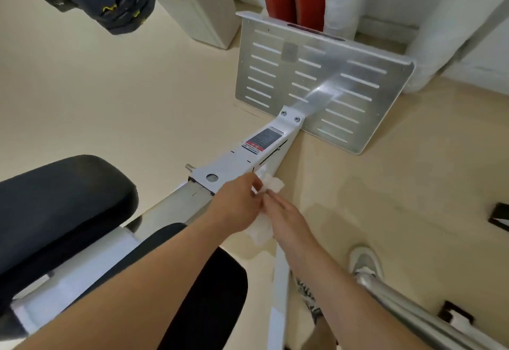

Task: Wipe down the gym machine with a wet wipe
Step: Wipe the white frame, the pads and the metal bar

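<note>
- The wipe (272, 185) is held between both hands, just beside the right edge of the white beam (237, 161) of the gym machine.
- The left hand (239, 202) has a narrow grip, its fingertips pinching the wipe's upper part.
- The right hand (287, 218) also has its grip closed on the wipe, whose crumpled lower part hangs under the two hands.
- The beam bears a red and black label (264, 140) and runs to a slotted metal footplate (325, 82), which stands tilted on the floor (110, 101).
- A black pad (60, 206) lies left of the beam.
- A grey shoe (365, 263) rests on the floor at the right.
</note>
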The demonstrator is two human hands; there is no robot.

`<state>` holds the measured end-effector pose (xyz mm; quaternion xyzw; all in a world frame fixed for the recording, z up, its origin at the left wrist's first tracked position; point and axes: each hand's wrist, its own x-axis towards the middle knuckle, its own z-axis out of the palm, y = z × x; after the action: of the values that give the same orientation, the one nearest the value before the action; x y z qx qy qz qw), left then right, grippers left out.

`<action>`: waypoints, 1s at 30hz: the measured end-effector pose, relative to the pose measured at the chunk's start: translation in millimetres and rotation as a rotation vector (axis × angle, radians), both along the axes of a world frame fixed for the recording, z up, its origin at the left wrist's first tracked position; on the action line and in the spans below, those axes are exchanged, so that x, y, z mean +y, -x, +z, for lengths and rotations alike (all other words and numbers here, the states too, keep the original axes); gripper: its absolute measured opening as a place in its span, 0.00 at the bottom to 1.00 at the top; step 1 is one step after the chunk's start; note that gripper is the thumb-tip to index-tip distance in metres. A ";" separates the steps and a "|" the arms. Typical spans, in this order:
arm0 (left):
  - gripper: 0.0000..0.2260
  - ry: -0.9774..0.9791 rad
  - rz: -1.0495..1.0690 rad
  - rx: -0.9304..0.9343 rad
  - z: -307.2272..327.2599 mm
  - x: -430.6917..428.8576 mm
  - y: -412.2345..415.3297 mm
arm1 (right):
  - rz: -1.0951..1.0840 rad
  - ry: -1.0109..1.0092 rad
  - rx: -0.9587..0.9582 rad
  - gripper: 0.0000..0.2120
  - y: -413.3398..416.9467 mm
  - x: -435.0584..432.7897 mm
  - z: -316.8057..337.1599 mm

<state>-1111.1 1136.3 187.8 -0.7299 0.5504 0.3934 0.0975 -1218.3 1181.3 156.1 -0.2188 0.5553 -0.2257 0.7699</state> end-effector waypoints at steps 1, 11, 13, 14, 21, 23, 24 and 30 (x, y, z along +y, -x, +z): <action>0.03 -0.018 -0.010 0.020 -10.6 -0.8 -8.4 | -0.046 -0.062 -0.046 0.13 -7.9 -5.2 -12.6; 0.21 -0.084 -0.366 -0.111 -88.1 -57.0 -75.9 | -0.345 -0.144 0.214 0.11 -93.4 -45.4 -121.4; 0.21 -0.008 -0.433 -0.171 -109.0 -69.1 -81.5 | -0.429 -0.120 0.246 0.11 -94.9 -47.7 -140.8; 0.21 0.015 -0.470 -0.197 -122.2 -75.2 -85.4 | -0.436 -0.098 0.210 0.12 -98.2 -49.2 -146.7; 0.18 0.084 -0.530 -0.151 -208.6 -122.6 -97.7 | -0.412 0.004 -0.120 0.22 -144.5 -74.8 -193.5; 0.18 0.079 -0.516 -0.125 -226.5 -135.8 -91.7 | -0.499 0.035 -0.147 0.28 -146.3 -80.4 -211.8; 0.17 0.079 -0.506 -0.123 -234.8 -140.4 -88.6 | -0.517 0.044 -0.160 0.29 -147.0 -81.9 -217.9; 0.17 0.048 -0.444 -0.109 -272.6 -162.0 -70.7 | -0.487 -0.028 -0.070 0.29 -121.1 -123.2 -270.4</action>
<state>-1040.4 974.3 -84.8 -0.6131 0.7007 0.3090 0.1940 -1097.3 1058.1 -114.3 -0.0598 0.5677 -0.4043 0.7146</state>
